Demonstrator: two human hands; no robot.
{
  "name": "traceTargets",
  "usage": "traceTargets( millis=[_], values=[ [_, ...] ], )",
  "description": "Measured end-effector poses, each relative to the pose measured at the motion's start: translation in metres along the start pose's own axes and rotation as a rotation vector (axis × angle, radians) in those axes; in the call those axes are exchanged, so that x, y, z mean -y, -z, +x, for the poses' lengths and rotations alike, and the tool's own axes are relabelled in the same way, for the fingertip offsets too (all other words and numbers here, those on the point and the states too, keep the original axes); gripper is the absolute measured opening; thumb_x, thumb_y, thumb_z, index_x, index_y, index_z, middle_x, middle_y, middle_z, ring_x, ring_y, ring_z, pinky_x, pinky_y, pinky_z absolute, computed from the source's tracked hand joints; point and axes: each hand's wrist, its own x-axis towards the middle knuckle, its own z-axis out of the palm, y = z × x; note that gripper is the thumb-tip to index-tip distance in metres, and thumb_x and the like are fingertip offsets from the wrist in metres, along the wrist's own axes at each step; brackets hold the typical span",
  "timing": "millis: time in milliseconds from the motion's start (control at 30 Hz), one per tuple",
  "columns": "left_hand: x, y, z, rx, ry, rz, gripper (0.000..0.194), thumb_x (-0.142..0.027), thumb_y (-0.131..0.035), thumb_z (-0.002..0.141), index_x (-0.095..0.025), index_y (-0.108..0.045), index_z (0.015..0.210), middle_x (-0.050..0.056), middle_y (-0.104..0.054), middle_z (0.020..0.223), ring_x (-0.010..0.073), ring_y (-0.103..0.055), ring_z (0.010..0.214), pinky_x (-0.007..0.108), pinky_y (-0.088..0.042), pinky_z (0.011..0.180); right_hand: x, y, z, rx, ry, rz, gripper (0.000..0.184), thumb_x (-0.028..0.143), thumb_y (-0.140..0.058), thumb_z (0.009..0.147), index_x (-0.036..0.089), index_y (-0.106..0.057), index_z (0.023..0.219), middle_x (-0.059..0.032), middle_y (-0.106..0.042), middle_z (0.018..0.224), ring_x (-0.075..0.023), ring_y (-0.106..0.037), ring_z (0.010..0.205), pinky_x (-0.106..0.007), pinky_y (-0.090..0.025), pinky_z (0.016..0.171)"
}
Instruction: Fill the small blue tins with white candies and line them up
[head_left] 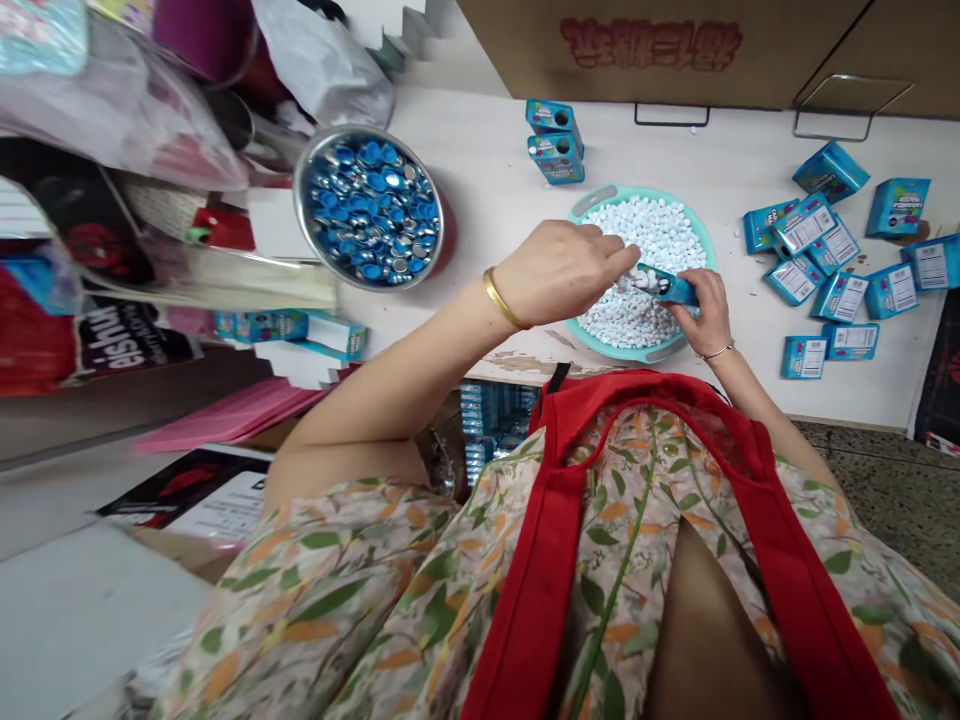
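A teal basin [581, 335] full of small white pellets sits on the white table. My right hand [705, 318], with a thin bracelet at the wrist, grips a small blue box [673, 288] held on its side over the basin. My left hand [559, 270], with a gold bangle on the wrist, is closed in a pinch at the open end of the box. White pellets show at its fingertips, right at the box's mouth.
A metal bowl [367, 205] of blue and silver caps stands to the left. Two upright blue boxes [555, 142] stand behind the basin. Several more blue boxes [840, 270] lie scattered on the right. A cardboard carton [652, 45] lines the far edge, and bags and packets [112, 120] crowd the left.
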Motion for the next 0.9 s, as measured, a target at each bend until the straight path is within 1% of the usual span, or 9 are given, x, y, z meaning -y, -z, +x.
traceTargets(
  millis=[100,233,433,533,600,700,733,800,900],
  values=[
    [-0.006,0.014,0.001,0.037,-0.013,0.050,0.038,-0.013,-0.040,0.108,-0.019,-0.070,0.129,0.011,-0.076,0.100,0.0248,-0.073,0.100,0.036,-0.051,0.085,-0.001,-0.001,0.001,-0.010,0.011,-0.003,0.051,0.071,-0.059,0.103,0.027,-0.065,0.130,-0.0127,-0.075,0.122,-0.0345,-0.071,0.117,-0.060,-0.061,0.105],
    [-0.009,0.020,0.000,0.084,-0.009,0.072,0.038,-0.013,-0.039,0.109,-0.019,-0.071,0.130,0.011,-0.076,0.104,0.0245,-0.072,0.101,0.036,-0.051,0.089,-0.003,-0.002,0.000,0.002,0.001,0.010,0.054,0.072,-0.059,0.103,0.026,-0.065,0.131,-0.0138,-0.075,0.124,-0.0358,-0.071,0.119,-0.063,-0.060,0.108],
    [-0.015,0.019,-0.004,0.058,0.013,0.018,0.034,-0.016,-0.041,0.110,-0.018,-0.072,0.124,0.010,-0.074,0.101,0.0242,-0.071,0.102,0.036,-0.051,0.090,-0.005,-0.005,-0.002,0.059,-0.064,0.030,0.055,0.073,-0.059,0.102,0.027,-0.064,0.132,-0.0142,-0.074,0.127,-0.0369,-0.068,0.124,-0.066,-0.057,0.113],
    [-0.006,0.006,-0.011,-0.021,0.025,-0.061,0.036,-0.018,-0.037,0.111,-0.019,-0.073,0.118,0.010,-0.072,0.097,0.0260,-0.071,0.101,0.039,-0.053,0.086,-0.006,-0.004,-0.003,0.045,-0.084,0.030,0.054,0.074,-0.059,0.100,0.029,-0.065,0.129,-0.0133,-0.073,0.125,-0.0362,-0.069,0.122,-0.066,-0.057,0.113],
    [0.010,-0.018,-0.023,-0.100,0.102,-0.123,0.032,-0.024,-0.042,0.111,-0.021,-0.073,0.117,0.010,-0.072,0.098,0.0279,-0.071,0.102,0.042,-0.054,0.086,-0.008,-0.002,-0.005,0.020,-0.108,0.038,0.057,0.078,-0.059,0.098,0.029,-0.065,0.127,-0.0131,-0.073,0.123,-0.0362,-0.070,0.121,-0.066,-0.057,0.113],
    [0.036,-0.078,-0.044,-0.168,0.285,-0.203,0.021,-0.032,-0.055,0.105,-0.025,-0.072,0.115,0.009,-0.073,0.100,0.0301,-0.071,0.103,0.042,-0.055,0.086,-0.017,0.000,-0.009,-0.070,-0.190,0.083,0.067,0.084,-0.057,0.097,0.027,-0.062,0.131,-0.0122,-0.071,0.122,-0.0332,-0.071,0.119,-0.062,-0.060,0.111],
    [0.042,-0.102,-0.048,-0.137,0.332,-0.222,0.018,-0.031,-0.058,0.102,-0.026,-0.073,0.111,0.010,-0.074,0.101,0.0309,-0.071,0.102,0.042,-0.054,0.084,-0.021,-0.001,-0.010,-0.106,-0.225,0.101,0.068,0.084,-0.056,0.098,0.026,-0.061,0.133,-0.0111,-0.071,0.121,-0.0309,-0.072,0.117,-0.059,-0.062,0.109],
    [0.041,-0.145,-0.047,-0.004,0.410,-0.261,0.016,-0.027,-0.060,0.100,-0.024,-0.073,0.110,0.014,-0.076,0.109,0.0331,-0.072,0.105,0.043,-0.054,0.083,-0.028,-0.003,-0.013,-0.151,-0.287,0.131,0.066,0.083,-0.051,0.101,0.027,-0.057,0.135,-0.0082,-0.070,0.117,-0.0259,-0.073,0.109,-0.053,-0.064,0.105],
    [0.018,-0.189,-0.020,0.115,0.497,-0.354,0.024,-0.022,-0.056,0.102,-0.019,-0.071,0.122,0.019,-0.076,0.127,0.0348,-0.071,0.118,0.044,-0.054,0.091,-0.036,-0.011,-0.013,-0.122,-0.348,0.177,0.064,0.083,-0.046,0.103,0.027,-0.055,0.133,-0.0060,-0.071,0.112,-0.0231,-0.073,0.101,-0.049,-0.066,0.100]
  ],
)
